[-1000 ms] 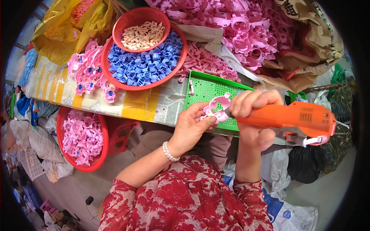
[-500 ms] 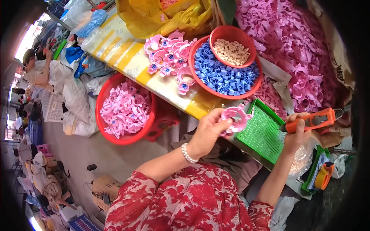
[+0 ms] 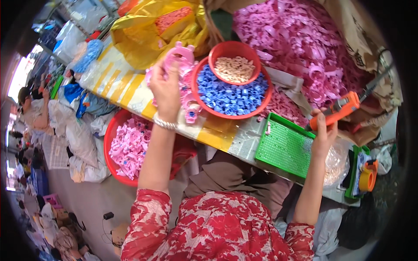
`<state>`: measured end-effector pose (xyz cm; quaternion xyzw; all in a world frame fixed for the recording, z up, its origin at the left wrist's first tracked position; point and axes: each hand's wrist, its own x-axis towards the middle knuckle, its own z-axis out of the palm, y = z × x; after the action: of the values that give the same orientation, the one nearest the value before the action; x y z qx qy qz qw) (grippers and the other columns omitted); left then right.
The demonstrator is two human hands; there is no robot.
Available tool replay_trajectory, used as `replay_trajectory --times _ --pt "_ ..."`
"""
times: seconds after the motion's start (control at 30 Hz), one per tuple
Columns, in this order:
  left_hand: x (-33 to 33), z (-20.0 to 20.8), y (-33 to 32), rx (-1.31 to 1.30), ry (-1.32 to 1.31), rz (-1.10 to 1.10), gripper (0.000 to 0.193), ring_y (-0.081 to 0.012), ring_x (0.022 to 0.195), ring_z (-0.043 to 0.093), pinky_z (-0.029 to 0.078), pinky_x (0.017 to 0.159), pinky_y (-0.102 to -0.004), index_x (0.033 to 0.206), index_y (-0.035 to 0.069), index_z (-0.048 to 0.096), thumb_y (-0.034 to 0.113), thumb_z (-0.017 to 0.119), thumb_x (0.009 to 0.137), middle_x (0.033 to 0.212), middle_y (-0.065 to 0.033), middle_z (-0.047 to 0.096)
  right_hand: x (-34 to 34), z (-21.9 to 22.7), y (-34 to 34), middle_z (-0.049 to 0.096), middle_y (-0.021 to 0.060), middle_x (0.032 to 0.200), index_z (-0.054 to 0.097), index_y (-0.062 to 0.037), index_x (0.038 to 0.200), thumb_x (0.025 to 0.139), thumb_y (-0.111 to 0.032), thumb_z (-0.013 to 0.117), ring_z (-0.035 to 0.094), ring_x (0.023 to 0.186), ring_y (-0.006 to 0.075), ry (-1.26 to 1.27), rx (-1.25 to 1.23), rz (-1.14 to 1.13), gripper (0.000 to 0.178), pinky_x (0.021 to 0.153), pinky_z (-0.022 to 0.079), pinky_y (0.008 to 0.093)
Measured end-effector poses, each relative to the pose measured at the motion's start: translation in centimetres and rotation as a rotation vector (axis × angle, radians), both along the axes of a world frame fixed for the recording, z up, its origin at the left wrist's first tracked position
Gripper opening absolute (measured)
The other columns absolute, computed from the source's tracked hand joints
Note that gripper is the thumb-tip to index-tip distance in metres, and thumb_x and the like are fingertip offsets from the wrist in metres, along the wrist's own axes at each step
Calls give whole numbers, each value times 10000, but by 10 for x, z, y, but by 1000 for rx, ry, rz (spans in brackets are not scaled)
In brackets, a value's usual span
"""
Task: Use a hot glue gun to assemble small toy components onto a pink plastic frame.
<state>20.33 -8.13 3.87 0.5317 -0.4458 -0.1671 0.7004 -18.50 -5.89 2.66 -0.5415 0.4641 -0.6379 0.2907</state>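
My left hand (image 3: 167, 93) is raised over the white and yellow taped work surface, its fingers closed on a pink plastic ring-shaped part (image 3: 186, 53). That part is beside and partly over a heap of similar pink pieces, some with blue inserts, such as the pink piece (image 3: 191, 114) near the heap's lower end. My right hand (image 3: 324, 132) grips an orange electric screwdriver (image 3: 339, 112), its dark tip pointing left over the green tray (image 3: 278, 150). Small silvery bits, probably screws, lie in the tray's right part, under the tool.
A red basin (image 3: 233, 116) holds blue pieces, with a smaller red bowl (image 3: 212, 54) of cream pieces on it. Left and below stands a red tub (image 3: 108, 150) of pink parts. Behind are a yellow bag (image 3: 130, 43) and a large pink pile (image 3: 300, 52). Orange tape (image 3: 368, 178) is at right.
My left hand has moved left and away from me, carrying the pink part from near the green tray to the heap. My right hand still holds the screwdriver, now tilted more upward.
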Motion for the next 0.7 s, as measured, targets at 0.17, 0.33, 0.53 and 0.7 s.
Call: replay_trajectory --times 0.17,0.33,0.53,0.7 --pt "57 -39 -43 207 -689 247 529 -252 974 591 454 833 -347 1218 -80 503 305 626 878 1056 -175 622 7 -2 -10 644 87 969 522 20 1112 891 -230 632 586 904 141 26 18 -44 351 859 439 289" --pt "5 -33 -17 239 -766 354 620 -384 1292 344 257 1073 -447 1328 -42 408 313 612 863 1351 -282 401 -6 -11 -6 622 89 1042 513 26 1158 882 -230 657 579 928 137 40 50 -47 403 862 437 265" --pt "-97 -23 59 -110 -744 -69 337 -338 1015 571 442 896 -422 1071 4 596 45 668 744 1068 -159 615 0 -15 -4 614 60 1006 532 10 1111 875 -152 660 570 923 119 -2 23 -41 314 858 433 254" --pt "-159 -28 58 -168 -1084 -435 275 -279 958 552 405 900 -427 981 24 615 72 611 711 1014 -114 604 0 -17 -1 618 65 1048 529 7 1088 871 -64 641 575 975 123 1 34 -81 254 878 436 254"
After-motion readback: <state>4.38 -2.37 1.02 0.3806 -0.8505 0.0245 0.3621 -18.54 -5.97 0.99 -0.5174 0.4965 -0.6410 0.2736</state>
